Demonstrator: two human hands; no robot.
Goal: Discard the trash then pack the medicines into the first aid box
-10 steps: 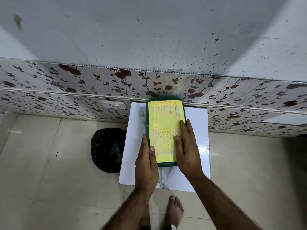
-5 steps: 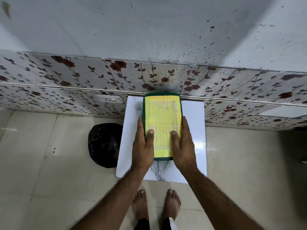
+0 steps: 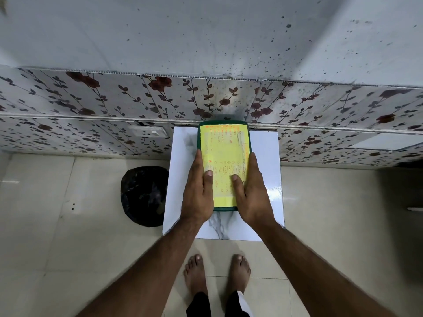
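The first aid box (image 3: 223, 147) is dark green with a yellow printed label covering its lid. Its lid is down and it lies lengthwise on a small white marble-patterned table (image 3: 263, 156) against the wall. My left hand (image 3: 198, 193) grips the box's left side with the thumb on the lid. My right hand (image 3: 250, 195) grips its right side the same way. No medicines or loose trash show.
A bin lined with a black bag (image 3: 144, 195) stands on the tiled floor left of the table. A wall socket (image 3: 150, 132) sits on the floral wall panel behind it. My bare feet (image 3: 217, 273) are in front of the table.
Both hands shifted from lying on the lid to gripping the box's two long sides. The view has pulled back slightly, showing both feet.
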